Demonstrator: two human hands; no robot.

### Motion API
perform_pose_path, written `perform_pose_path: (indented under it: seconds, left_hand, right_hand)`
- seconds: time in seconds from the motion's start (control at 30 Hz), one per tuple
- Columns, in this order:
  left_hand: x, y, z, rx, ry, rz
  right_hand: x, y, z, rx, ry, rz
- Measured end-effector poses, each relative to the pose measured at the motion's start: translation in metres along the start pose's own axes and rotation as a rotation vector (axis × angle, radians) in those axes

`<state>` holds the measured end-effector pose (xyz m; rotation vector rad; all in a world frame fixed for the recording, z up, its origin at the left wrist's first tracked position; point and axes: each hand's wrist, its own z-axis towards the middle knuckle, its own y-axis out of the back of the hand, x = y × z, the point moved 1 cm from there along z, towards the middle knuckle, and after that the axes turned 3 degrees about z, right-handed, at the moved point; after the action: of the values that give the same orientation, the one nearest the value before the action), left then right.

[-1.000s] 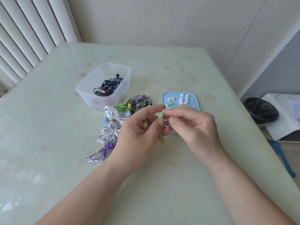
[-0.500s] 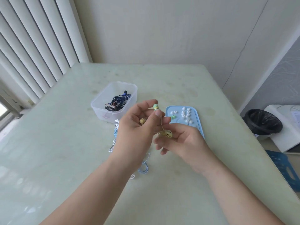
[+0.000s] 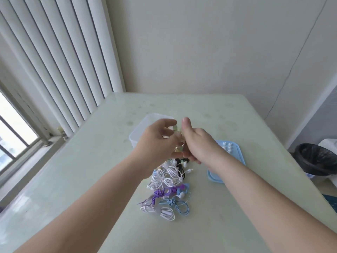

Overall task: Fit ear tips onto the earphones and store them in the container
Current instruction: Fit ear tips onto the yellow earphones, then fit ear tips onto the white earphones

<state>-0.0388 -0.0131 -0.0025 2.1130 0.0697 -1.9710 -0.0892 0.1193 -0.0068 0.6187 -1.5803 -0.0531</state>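
Note:
Both hands are raised above the table, close together in front of the clear plastic container (image 3: 137,135), which they largely hide. My left hand (image 3: 156,143) pinches a yellow earphone with a pale green tip (image 3: 175,128) in its curled fingers. My right hand (image 3: 199,145), thumb pointing up, grips the same earphone's bundled cord (image 3: 177,148). A pile of coiled earphones (image 3: 166,178) in white, purple and blue lies on the table below the hands. The blue tray (image 3: 237,156) with white ear tips (image 3: 227,146) sits to the right, partly behind my right wrist.
The pale green table (image 3: 82,170) runs to a wall at the back and vertical blinds (image 3: 60,61) on the left. A black-lined waste bin (image 3: 317,159) stands off the table's right edge.
The view has tilted upward. Both hands have lifted the yellow earphone and moved forward over the container. My right hand has come up beside the left, thumb raised.

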Motion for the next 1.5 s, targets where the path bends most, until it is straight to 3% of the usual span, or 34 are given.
perform_pose_path:
  seconds: [0.17, 0.27, 0.5, 0.63, 0.83, 0.93, 1.07, 1.13, 1.3, 1.5]
  left_hand:
    - [-0.014, 0.044, 0.041, -0.151, -0.01, 0.105]
    - [-0.014, 0.059, 0.071, -0.218, 0.018, 0.179]
    - [0.025, 0.042, 0.125, -0.091, 0.162, 0.542]
    - [0.033, 0.034, 0.137, -0.037, 0.048, 0.859]
    - [0.012, 0.046, 0.112, -0.056, -0.183, 0.919]
    - [-0.002, 0.048, 0.071, 0.058, -0.278, 0.943]
    - [-0.007, 0.048, 0.01, 0.466, -0.199, 1.054]
    - [0.005, 0.047, -0.011, 0.586, -0.171, 1.101]
    - [0.052, 0.039, -0.027, 0.434, -0.416, 1.216]
    - [0.062, 0.028, -0.026, 0.369, -0.408, 1.272]
  right_hand:
    - [0.028, -0.011, 0.043, 0.108, -0.029, 0.023]
    - [0.03, -0.012, 0.06, 0.057, -0.026, 0.053]
    - [0.009, -0.013, 0.068, 0.065, -0.087, 0.121]
    - [-0.005, -0.005, 0.062, 0.046, -0.096, 0.123]
    - [-0.019, 0.004, 0.048, 0.041, -0.082, 0.072]
    - [-0.024, -0.002, 0.034, 0.103, -0.074, 0.032]
    - [-0.028, -0.008, 0.011, 0.248, -0.086, -0.094]
    - [-0.029, -0.01, 0.0, 0.312, -0.091, -0.172]
    - [-0.037, -0.011, -0.023, 0.335, -0.076, -0.243]
    - [-0.057, -0.01, -0.042, 0.294, -0.1, -0.136]
